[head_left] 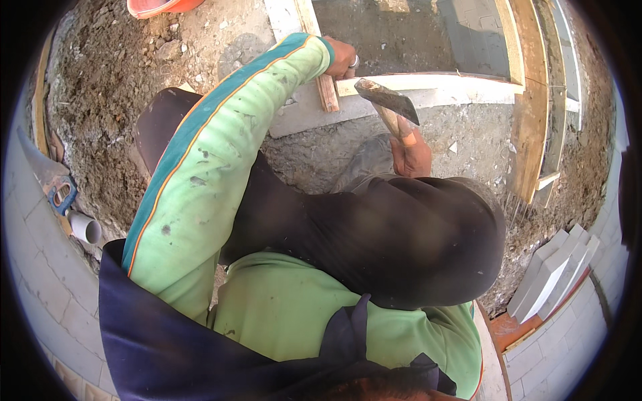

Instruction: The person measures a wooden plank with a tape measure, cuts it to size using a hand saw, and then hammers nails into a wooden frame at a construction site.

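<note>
My left arm, in a green sleeve, stretches far forward to the corner of a wooden frame. There my left hand (342, 59), with a ring on one finger, rests with closed fingers at the joint of a long board (428, 81) and a narrow upright-running board (326, 90). Whatever its fingertips pinch is hidden. Closer to me, my right hand (412, 155) is wrapped round the wooden handle of a hammer (388, 101). The hammer's dark head is raised just right of the corner, below the long board. My dark-trousered knee (401, 234) lies beneath the right hand.
Grey concrete (381, 37) fills the framed area. More planks (531, 100) run along the right. Stacked pale blocks (555, 271) stand at lower right. At left are a handsaw (53, 175), a pipe piece (85, 227) and loose soil (93, 107). A red-orange basin (160, 5) is at the top.
</note>
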{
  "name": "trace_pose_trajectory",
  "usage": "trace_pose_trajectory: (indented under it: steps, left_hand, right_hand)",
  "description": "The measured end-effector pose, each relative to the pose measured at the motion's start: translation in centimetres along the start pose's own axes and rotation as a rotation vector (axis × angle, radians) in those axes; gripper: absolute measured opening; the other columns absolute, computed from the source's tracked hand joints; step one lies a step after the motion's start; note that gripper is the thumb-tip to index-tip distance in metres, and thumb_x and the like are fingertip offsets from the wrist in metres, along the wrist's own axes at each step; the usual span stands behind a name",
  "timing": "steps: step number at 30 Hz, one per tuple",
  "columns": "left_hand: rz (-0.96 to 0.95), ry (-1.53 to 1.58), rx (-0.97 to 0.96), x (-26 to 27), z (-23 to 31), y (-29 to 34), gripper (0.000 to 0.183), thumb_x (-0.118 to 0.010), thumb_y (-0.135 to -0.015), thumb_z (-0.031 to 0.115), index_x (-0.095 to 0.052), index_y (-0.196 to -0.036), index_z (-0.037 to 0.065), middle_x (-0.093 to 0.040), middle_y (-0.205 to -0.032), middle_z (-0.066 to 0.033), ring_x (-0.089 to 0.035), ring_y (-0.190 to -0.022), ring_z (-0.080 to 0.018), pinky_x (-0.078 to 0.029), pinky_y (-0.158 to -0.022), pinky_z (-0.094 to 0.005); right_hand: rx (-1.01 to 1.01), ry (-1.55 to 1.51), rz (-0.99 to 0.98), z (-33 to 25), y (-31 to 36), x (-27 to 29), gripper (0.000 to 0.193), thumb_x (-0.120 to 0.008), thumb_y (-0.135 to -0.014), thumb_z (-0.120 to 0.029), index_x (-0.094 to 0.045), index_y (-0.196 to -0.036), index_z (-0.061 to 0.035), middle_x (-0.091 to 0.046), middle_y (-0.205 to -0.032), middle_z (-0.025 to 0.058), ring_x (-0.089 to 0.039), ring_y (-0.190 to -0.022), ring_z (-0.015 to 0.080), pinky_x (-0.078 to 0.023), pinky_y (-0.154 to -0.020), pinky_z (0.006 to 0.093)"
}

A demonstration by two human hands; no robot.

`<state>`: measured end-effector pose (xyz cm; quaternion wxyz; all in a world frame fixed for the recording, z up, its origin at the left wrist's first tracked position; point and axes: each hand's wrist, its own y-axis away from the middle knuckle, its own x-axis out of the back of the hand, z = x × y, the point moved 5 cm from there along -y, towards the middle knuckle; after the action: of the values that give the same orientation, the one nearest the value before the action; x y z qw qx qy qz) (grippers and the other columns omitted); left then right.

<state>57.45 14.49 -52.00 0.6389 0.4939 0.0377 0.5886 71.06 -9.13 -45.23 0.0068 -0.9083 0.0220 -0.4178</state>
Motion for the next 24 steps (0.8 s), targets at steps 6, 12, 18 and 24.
trace_pose_trajectory:
  steps: [6,12,18,24]
  left_hand:
    - [-0.030,-0.086,0.063,-0.3,0.3,-0.2,0.033,-0.062,-0.089,0.007,-0.076,-0.117,0.015,-0.075,-0.114,-0.0057,-0.070,-0.106,-0.0289,-0.056,-0.089,-0.0429]
    - [-0.164,0.059,0.074,1.2,0.5,0.5,0.029,-0.064,-0.088,0.009,-0.076,-0.114,0.013,-0.075,-0.116,-0.0056,-0.069,-0.110,-0.0277,-0.053,-0.093,-0.0445]
    - [0.196,-0.114,-0.058,-0.2,2.5,2.5,0.058,-0.056,-0.095,0.052,-0.068,-0.130,0.007,-0.075,-0.104,-0.0165,-0.061,-0.118,-0.0360,-0.031,-0.113,-0.0422]
    - [0.344,0.025,0.153,-1.9,6.8,1.4,0.102,-0.088,-0.069,0.046,-0.042,-0.146,-0.004,-0.065,-0.123,-0.0291,-0.063,-0.117,-0.0439,-0.053,-0.096,-0.0472]
  right_hand:
    - [-0.157,0.125,-0.306,-0.3,-1.0,-1.5,0.063,-0.068,-0.090,0.001,-0.051,-0.148,-0.0183,-0.068,-0.107,0.0187,-0.069,-0.088,0.0357,-0.055,-0.077,0.0371]
    - [0.005,-0.073,0.000,-0.8,-0.5,-1.2,0.057,-0.065,-0.094,-0.001,-0.050,-0.149,-0.0119,-0.069,-0.117,0.0189,-0.072,-0.098,0.0319,-0.055,-0.082,0.0345]
    - [-0.469,-0.557,0.231,4.5,4.5,-4.5,0.038,-0.062,-0.101,-0.016,-0.055,-0.137,-0.0085,-0.060,-0.080,0.0057,-0.061,-0.073,0.0191,-0.049,-0.068,0.0314]
    - [-0.824,-0.956,0.661,9.2,5.7,-3.6,0.024,-0.058,-0.104,-0.023,-0.054,-0.124,-0.0100,-0.055,-0.077,-0.0011,-0.047,-0.057,0.0066,-0.039,-0.049,0.0250]
